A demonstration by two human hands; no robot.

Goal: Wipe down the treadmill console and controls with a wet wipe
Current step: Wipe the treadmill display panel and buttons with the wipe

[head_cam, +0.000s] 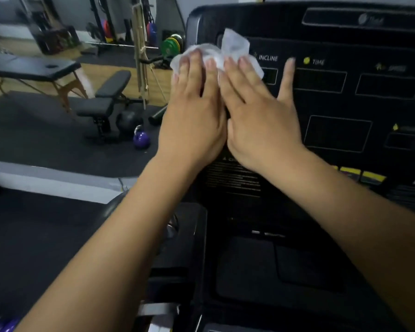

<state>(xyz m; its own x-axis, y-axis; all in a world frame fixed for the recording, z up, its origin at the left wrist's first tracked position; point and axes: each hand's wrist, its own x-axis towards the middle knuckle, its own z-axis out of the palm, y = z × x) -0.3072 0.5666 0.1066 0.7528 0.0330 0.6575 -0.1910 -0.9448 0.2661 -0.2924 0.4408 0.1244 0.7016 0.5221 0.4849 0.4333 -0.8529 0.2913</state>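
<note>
Currently: your left hand [194, 111] and right hand [256, 116], fingers straight and side by side, are pressing white wet wipe [213, 51] onto upper-left of treadmill console [345, 104], beside "INCLINE" label [268, 58]; "TIME" label [318, 62] sitting further right. Top logo too blurred to read.

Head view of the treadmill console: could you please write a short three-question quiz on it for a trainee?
1. True or false: the left hand and the right hand both press the wipe with straight fingers.
2. Where on the console is the wipe? A: upper left corner. B: lower right corner. C: on the yellow buttons.
3. Which word is printed just right of the wipe?
Key: 1 true; 2 A; 3 INCLINE.
</note>
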